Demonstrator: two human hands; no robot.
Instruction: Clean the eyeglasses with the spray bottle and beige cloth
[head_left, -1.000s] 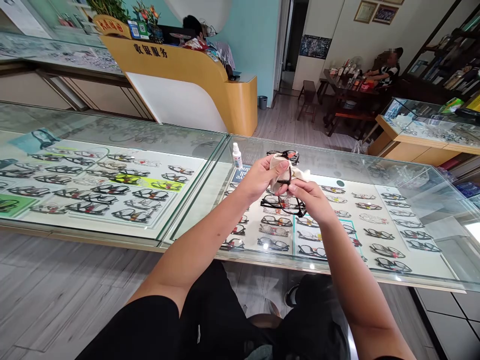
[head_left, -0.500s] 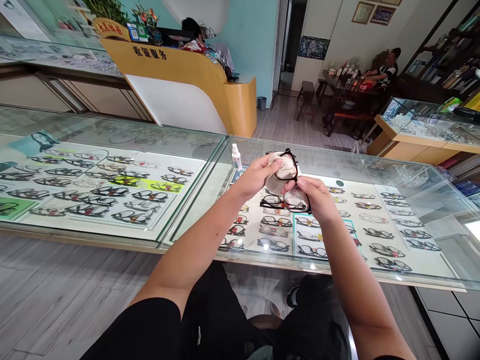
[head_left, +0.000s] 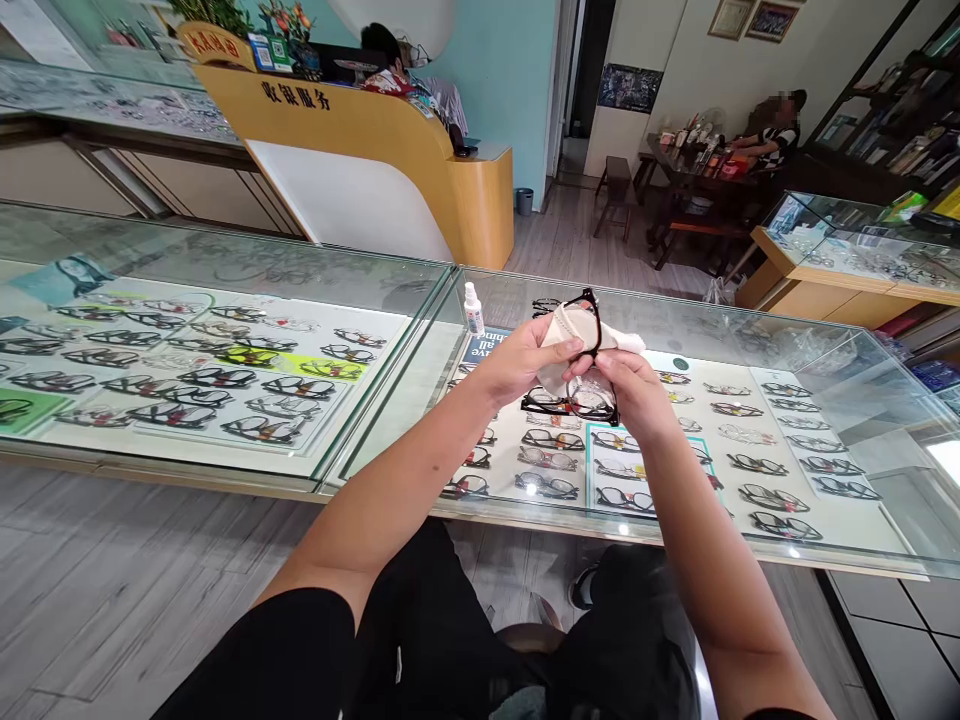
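Above the glass counter I hold a dark-framed pair of eyeglasses (head_left: 598,322) in both hands. My left hand (head_left: 529,352) is closed around a pale cloth (head_left: 568,325), thumb on top, pressing it about the upper lens. Part of the cloth sticks out to the right behind the frame. My right hand (head_left: 630,385) pinches the eyeglasses near the bridge, and the other lens hangs below its fingers. A small white spray bottle (head_left: 473,310) stands on the counter, left of my hands.
Under the glass of the display counter (head_left: 390,420) lie rows of eyeglass frames. A wooden cashier desk (head_left: 480,205) stands beyond, with a person (head_left: 386,70) behind it. Another person (head_left: 776,135) sits at a dark table at the back right. A stool (head_left: 615,190) is near the doorway.
The cloth has shifted over the upper lens and now spreads out to the right behind the frame. The eyeglasses have turned slightly; both hands keep their hold.
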